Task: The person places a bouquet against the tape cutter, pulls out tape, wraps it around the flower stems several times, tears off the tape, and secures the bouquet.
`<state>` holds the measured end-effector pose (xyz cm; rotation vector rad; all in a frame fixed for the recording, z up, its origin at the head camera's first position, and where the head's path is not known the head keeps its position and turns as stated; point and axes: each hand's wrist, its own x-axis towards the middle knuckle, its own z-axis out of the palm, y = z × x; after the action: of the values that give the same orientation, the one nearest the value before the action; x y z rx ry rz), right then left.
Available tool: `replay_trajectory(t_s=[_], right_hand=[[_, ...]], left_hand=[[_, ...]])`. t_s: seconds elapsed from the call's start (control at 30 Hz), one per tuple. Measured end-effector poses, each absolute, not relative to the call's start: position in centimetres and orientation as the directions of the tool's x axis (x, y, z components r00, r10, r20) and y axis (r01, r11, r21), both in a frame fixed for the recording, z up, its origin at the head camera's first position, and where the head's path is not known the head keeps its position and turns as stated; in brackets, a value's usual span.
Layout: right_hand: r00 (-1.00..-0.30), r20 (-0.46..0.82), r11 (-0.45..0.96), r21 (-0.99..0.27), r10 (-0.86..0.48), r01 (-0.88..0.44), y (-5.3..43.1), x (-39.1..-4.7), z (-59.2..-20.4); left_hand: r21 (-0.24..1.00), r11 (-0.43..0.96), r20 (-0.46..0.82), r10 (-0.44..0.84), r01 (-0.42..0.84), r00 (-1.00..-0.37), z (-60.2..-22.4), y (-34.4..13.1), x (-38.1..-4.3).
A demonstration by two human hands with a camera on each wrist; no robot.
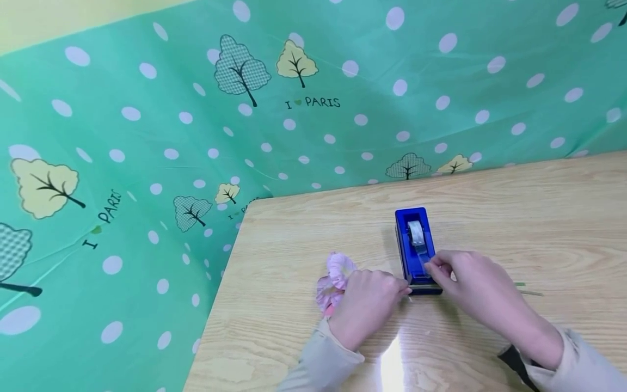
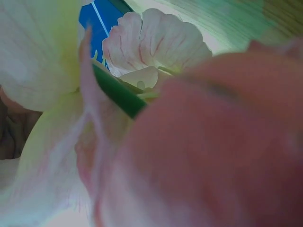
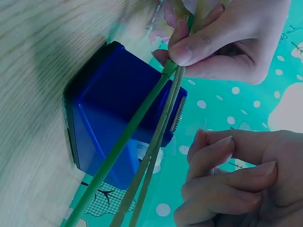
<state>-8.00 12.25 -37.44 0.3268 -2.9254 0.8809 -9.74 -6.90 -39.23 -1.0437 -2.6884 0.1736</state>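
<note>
My left hand [image 1: 374, 296] pinches a small bunch of artificial flower stems in front of the blue tape dispenser [image 3: 113, 90]. One green stem [image 3: 120, 146] and thinner brownish stems [image 3: 154, 142] run out from between its thumb and fingers. Pale pink flowers [image 1: 338, 270] stick out on that hand's left side; their petals [image 2: 156, 42] fill much of the left wrist view. Over the dispenser's front, my right hand [image 1: 475, 283] has thumb and forefinger pinched at a clear strip of tape drawn from the tape roll [image 1: 416, 233]. Its other fingers are curled.
The dispenser's toothed cutting edge [image 3: 179, 114] faces my side. Stem ends [image 1: 529, 293] reach out to the right beyond my right hand, over the wooden table [image 1: 294, 228]. A green dotted cloth [image 1: 372, 136] hangs along the back and left edges.
</note>
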Motion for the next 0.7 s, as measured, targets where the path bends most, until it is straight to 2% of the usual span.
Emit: replay_trajectory(t_s=[0.27, 0.43, 0.7], right_hand=[[-0.976, 0.105, 0.808, -0.547, -0.192, -0.218, 13.1, -7.2, -37.7], [-0.964, 0.084, 0.718, -0.651, -0.251, -0.244, 13.7, -7.5, -38.2], [-0.935, -0.015, 0.589, -0.78, -0.356, -0.212, 14.3, -7.9, -38.6]], left_hand=[[-0.216, 0.722, 0.185, 0.691, 0.657, -0.699, -39.5, -6.1, -9.7], [-0.216, 0.732, 0.18, 0.681, 0.646, -0.71, -39.4, -6.0, -9.8], [-0.255, 0.742, 0.181, 0.667, 0.621, -0.723, -39.4, -6.3, -9.9]])
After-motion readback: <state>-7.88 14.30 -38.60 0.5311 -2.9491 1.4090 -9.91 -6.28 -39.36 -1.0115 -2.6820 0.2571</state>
